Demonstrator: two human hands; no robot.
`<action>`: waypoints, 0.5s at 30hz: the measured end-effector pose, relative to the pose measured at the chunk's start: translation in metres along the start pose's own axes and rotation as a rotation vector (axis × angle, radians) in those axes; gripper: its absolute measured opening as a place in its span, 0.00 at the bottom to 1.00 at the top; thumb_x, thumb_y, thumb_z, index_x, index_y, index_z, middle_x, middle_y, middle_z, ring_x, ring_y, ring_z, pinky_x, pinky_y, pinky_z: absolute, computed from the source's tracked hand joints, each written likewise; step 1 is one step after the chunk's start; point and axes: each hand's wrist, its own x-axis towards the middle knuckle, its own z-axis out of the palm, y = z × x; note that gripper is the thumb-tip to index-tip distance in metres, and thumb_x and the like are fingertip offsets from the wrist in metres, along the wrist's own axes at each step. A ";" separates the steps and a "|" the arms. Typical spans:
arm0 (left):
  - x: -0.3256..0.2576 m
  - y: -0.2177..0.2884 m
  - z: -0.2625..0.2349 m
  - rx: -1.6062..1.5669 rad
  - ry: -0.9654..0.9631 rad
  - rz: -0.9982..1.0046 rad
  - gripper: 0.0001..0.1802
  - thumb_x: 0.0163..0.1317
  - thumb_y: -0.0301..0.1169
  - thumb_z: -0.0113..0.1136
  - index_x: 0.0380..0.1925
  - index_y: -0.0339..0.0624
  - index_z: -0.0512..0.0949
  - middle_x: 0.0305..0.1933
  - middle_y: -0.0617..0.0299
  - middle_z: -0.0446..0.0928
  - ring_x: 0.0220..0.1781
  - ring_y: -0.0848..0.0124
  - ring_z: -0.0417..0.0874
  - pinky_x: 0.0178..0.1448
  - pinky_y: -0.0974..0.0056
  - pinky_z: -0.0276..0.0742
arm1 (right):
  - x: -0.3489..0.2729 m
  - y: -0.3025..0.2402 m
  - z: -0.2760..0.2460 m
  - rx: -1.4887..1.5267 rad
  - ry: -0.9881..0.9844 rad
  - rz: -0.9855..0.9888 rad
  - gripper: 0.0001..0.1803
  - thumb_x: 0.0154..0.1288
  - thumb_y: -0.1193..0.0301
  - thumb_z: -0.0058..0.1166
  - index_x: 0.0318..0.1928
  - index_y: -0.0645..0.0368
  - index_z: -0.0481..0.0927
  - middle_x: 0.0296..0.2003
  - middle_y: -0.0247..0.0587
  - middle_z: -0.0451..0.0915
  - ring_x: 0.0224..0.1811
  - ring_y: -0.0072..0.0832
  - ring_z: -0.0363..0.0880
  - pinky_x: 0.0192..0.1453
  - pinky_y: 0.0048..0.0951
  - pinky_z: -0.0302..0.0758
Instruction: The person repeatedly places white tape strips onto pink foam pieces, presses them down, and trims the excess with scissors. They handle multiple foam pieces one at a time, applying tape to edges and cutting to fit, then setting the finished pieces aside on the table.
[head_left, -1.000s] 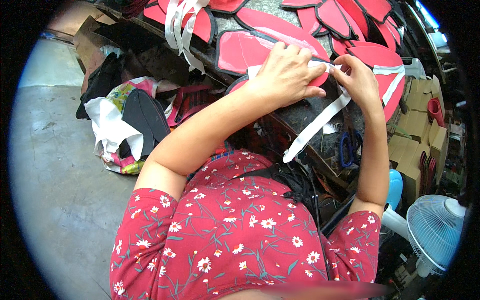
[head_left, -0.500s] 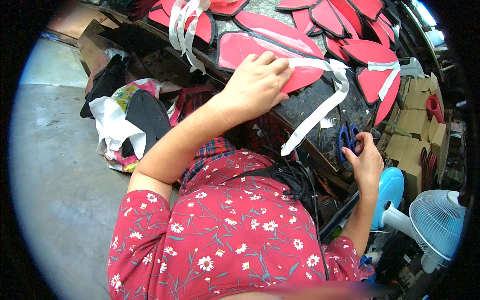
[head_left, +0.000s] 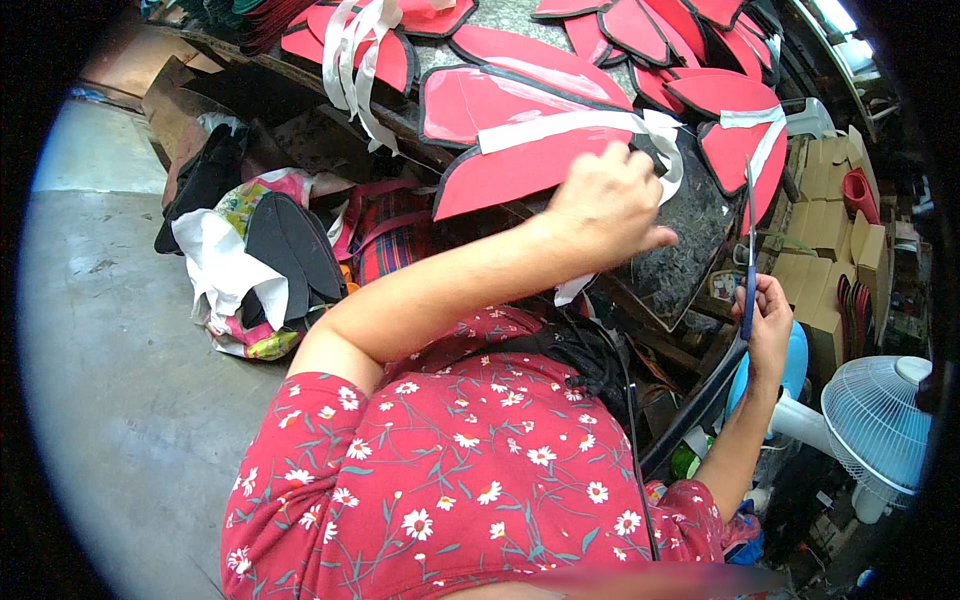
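Two-lobed red panels with black edging lie before me, with a white strip [head_left: 545,128] running along the middle of the nearest red panel [head_left: 505,183]. My left hand [head_left: 612,208] is over that panel's right end, its fingers bent and its thumb apart from them; the fingertips are partly hidden. Beyond it the strip loops to the right, and a loose end [head_left: 573,290] shows under my wrist. In my right hand [head_left: 765,325] is a pair of scissors [head_left: 750,265], blades pointing up and together, with blue handles. They are off to the right of the table edge.
More red panels [head_left: 640,35] pile up at the back of the dark worktop [head_left: 680,262]. Several white strips [head_left: 352,70] hang over the edge at left. Cardboard boxes [head_left: 815,235] and a light-blue fan [head_left: 875,425] stand at right. A bag with black pieces [head_left: 290,255] sits at left.
My left hand has slid right along the panel, uncovering the strip. My right hand has lifted the scissors off the worktop and turned them blades up.
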 end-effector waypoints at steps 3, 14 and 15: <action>0.003 0.009 0.025 0.016 -0.033 0.023 0.17 0.53 0.46 0.68 0.30 0.43 0.81 0.37 0.58 0.78 0.43 0.60 0.81 0.38 0.58 0.81 | 0.000 -0.012 0.007 -0.203 0.020 -0.048 0.12 0.63 0.71 0.66 0.42 0.61 0.78 0.26 0.24 0.77 0.27 0.09 0.72 0.30 0.16 0.67; 0.023 -0.042 -0.028 -0.891 0.189 -0.280 0.08 0.66 0.29 0.62 0.40 0.35 0.81 0.31 0.62 0.83 0.30 0.75 0.82 0.34 0.69 0.76 | 0.004 -0.056 0.057 -1.025 0.137 -0.307 0.32 0.52 0.45 0.70 0.47 0.57 0.79 0.35 0.50 0.84 0.39 0.50 0.84 0.44 0.47 0.77; 0.027 -0.046 -0.035 -1.009 0.206 -0.272 0.08 0.69 0.28 0.60 0.41 0.34 0.80 0.30 0.66 0.82 0.30 0.82 0.79 0.32 0.73 0.74 | 0.008 -0.059 0.065 -1.057 0.138 -0.321 0.34 0.52 0.43 0.69 0.48 0.56 0.80 0.35 0.51 0.84 0.40 0.49 0.84 0.44 0.48 0.78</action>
